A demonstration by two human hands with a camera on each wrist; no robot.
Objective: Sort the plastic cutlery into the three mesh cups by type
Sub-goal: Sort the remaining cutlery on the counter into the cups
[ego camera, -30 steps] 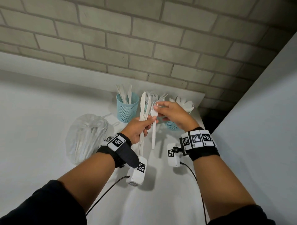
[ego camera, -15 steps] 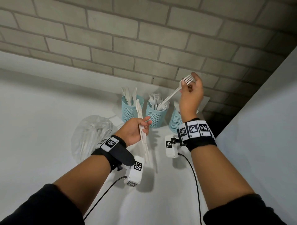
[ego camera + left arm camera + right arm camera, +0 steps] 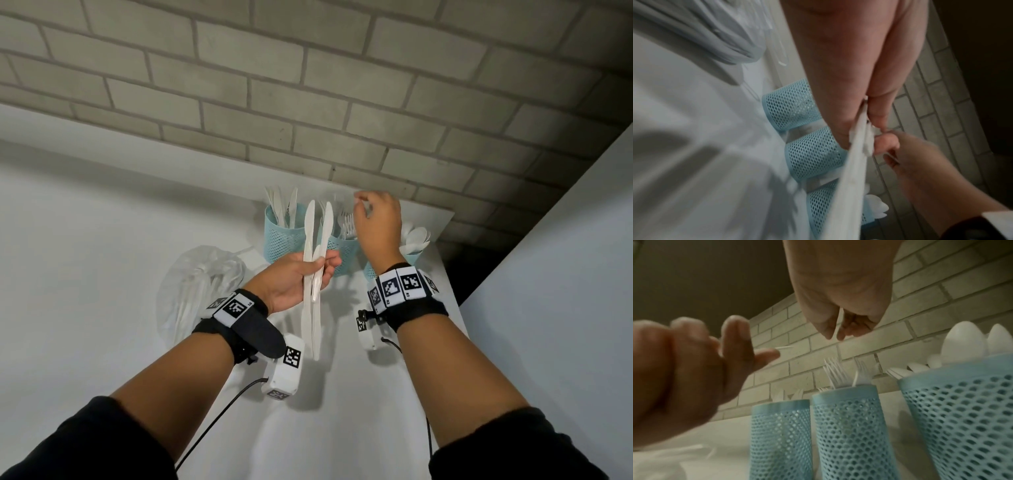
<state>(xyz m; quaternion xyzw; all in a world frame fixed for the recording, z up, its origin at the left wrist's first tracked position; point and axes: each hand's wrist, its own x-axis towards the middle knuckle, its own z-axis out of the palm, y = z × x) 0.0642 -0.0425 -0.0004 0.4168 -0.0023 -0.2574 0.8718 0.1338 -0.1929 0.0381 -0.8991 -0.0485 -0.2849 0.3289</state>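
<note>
My left hand (image 3: 322, 269) grips two white plastic knives (image 3: 310, 240) upright in front of the cups. Three blue mesh cups stand by the brick wall. The left cup (image 3: 284, 233) holds knives, the middle cup (image 3: 344, 255) holds forks (image 3: 836, 376), and the right cup (image 3: 962, 402) holds spoons (image 3: 416, 240). My right hand (image 3: 363, 205) hovers just above the middle cup, thumb and fingers drooping close together with nothing between them (image 3: 835, 334). The forks in that cup look blurred.
A clear plastic bag (image 3: 202, 284) with more white cutlery lies left of the cups on the white table (image 3: 102, 257). The brick wall (image 3: 342, 120) rises right behind the cups. A white panel (image 3: 565, 274) borders the table on the right.
My right hand came down from holding a fork high to just over the middle cup, and the fork has left it. My left hand still grips the knives, slightly higher.
</note>
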